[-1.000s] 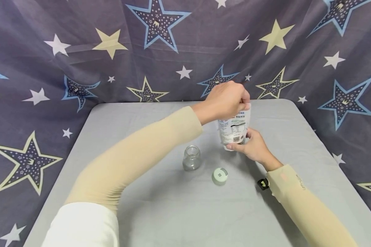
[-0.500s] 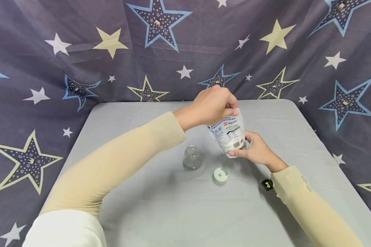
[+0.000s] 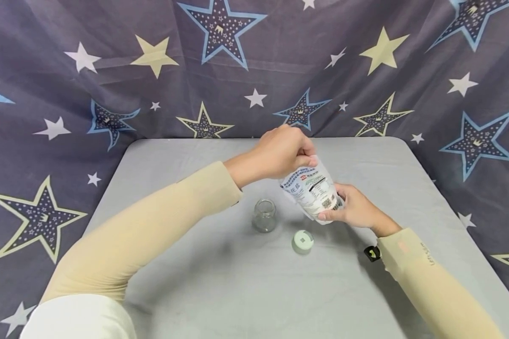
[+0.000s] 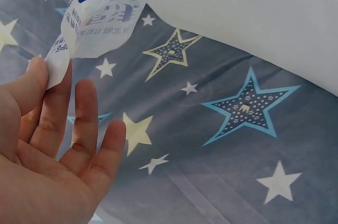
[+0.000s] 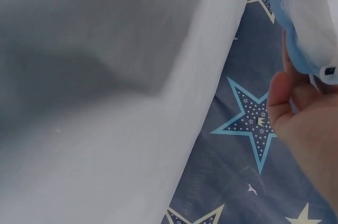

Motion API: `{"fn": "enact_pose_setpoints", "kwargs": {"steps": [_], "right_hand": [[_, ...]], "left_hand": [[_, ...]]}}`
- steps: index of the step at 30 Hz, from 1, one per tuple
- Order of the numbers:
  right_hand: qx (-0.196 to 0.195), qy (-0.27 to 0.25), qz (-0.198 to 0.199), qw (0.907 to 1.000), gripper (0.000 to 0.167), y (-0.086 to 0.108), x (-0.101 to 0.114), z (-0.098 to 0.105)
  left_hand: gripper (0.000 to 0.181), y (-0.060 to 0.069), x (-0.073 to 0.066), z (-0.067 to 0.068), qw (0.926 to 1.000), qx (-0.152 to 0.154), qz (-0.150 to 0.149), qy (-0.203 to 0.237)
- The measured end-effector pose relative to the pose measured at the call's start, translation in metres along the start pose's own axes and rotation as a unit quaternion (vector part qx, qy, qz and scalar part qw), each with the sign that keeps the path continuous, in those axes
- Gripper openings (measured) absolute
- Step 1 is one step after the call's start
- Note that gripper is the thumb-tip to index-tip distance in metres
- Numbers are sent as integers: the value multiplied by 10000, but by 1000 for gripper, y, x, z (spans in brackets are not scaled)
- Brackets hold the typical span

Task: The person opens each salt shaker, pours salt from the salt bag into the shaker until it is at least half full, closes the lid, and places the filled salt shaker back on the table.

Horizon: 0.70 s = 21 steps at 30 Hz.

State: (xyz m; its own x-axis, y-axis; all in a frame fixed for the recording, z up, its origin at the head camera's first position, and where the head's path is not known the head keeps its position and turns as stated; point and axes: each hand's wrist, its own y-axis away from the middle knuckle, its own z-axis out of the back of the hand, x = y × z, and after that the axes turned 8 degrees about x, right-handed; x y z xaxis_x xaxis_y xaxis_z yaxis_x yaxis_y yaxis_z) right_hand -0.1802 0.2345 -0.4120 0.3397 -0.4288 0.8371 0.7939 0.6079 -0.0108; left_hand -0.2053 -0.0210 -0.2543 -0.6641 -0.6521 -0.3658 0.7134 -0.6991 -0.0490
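Note:
A white printed salt bag (image 3: 311, 190) is held tilted above the table, its top leaning left toward a glass jar. My left hand (image 3: 283, 150) pinches its upper edge; in the left wrist view the thumb and index finger hold a corner (image 4: 59, 65) while the other fingers stay loose. The lower end is gripped by my right hand (image 3: 356, 207), thumb in front, other fingers mostly hidden behind. In the right wrist view, the bag's bottom (image 5: 311, 23) shows white contents and a blue edge. The open glass jar (image 3: 264, 216) stands upright, apart from the bag.
A pale green lid (image 3: 302, 241) lies on the table right of the jar and nearer to me. The grey table (image 3: 246, 292) ends at a dark star-patterned cloth (image 3: 220, 84). A small black device (image 3: 372, 253) sits at the right wrist.
The bag has tilted leftward and come lower and nearer. My left hand moved left and down with its top; my right hand shifted slightly toward me. Jar and lid stayed put.

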Motion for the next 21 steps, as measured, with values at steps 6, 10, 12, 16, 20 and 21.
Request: {"fn": "enact_pose_setpoints", "kwargs": {"steps": [6, 10, 12, 16, 20, 21], "right_hand": [[216, 71, 28, 9997, 40, 0, -1, 0], [314, 44, 86, 9995, 39, 0, 0, 0], [376, 82, 106, 9992, 39, 0, -1, 0], [541, 141, 69, 9984, 40, 0, -1, 1], [670, 99, 57, 9977, 41, -1, -1, 2], [692, 95, 41, 9976, 41, -1, -1, 2]], "left_hand": [[18, 7, 11, -4, 9999, 34, 92, 95], [17, 12, 18, -7, 9997, 88, 135, 199], [16, 14, 21, -8, 9996, 109, 151, 223], [14, 17, 27, -12, 9994, 108, 147, 309], [12, 19, 33, -15, 9991, 140, 156, 357], [11, 19, 35, -16, 9991, 163, 164, 357]]}}
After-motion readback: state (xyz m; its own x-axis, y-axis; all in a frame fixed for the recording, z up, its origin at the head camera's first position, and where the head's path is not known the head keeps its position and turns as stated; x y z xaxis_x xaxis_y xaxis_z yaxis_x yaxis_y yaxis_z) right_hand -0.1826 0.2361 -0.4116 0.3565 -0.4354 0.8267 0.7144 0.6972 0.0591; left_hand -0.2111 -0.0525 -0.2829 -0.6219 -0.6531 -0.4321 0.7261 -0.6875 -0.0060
